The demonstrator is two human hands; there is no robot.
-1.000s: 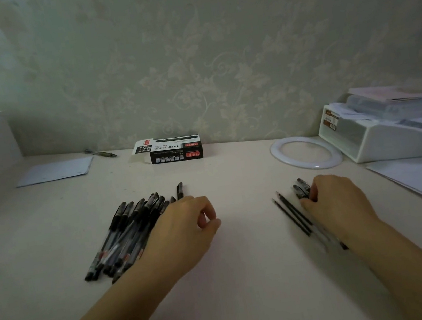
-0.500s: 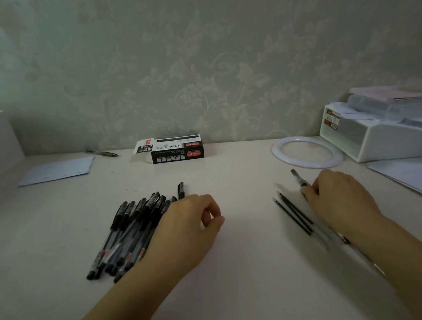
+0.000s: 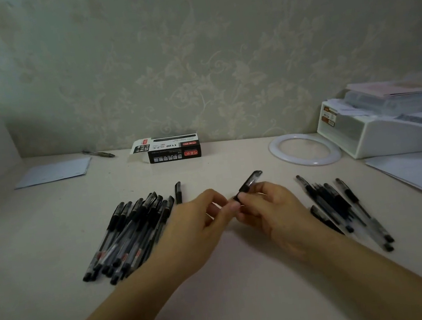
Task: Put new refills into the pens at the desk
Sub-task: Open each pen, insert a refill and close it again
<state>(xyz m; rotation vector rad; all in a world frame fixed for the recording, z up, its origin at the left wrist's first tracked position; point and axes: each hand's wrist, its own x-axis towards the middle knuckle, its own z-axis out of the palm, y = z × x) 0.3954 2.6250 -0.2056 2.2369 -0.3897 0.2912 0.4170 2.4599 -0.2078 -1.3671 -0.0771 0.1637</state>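
Note:
My right hand (image 3: 273, 208) holds a black pen (image 3: 248, 183) above the middle of the desk, its far end pointing up and to the right. My left hand (image 3: 200, 226) meets it there and pinches the pen's near end with thumb and forefinger. A pile of several black pens (image 3: 130, 233) lies to the left of my left hand. A smaller group of pens and refills (image 3: 344, 209) lies to the right of my right hand. One single black pen (image 3: 178, 192) lies apart behind the left pile.
A black-and-white pen box (image 3: 170, 148) with an open flap stands by the wall. A white ring (image 3: 304, 148) lies at the back right, beside a white tray of papers (image 3: 379, 133). A sheet of paper (image 3: 54, 172) and a stray pen (image 3: 98, 154) lie at the back left.
My right hand has lifted one pen out of the right group and carried it left to the middle. My left hand has moved right and taken hold of the pen's near end.

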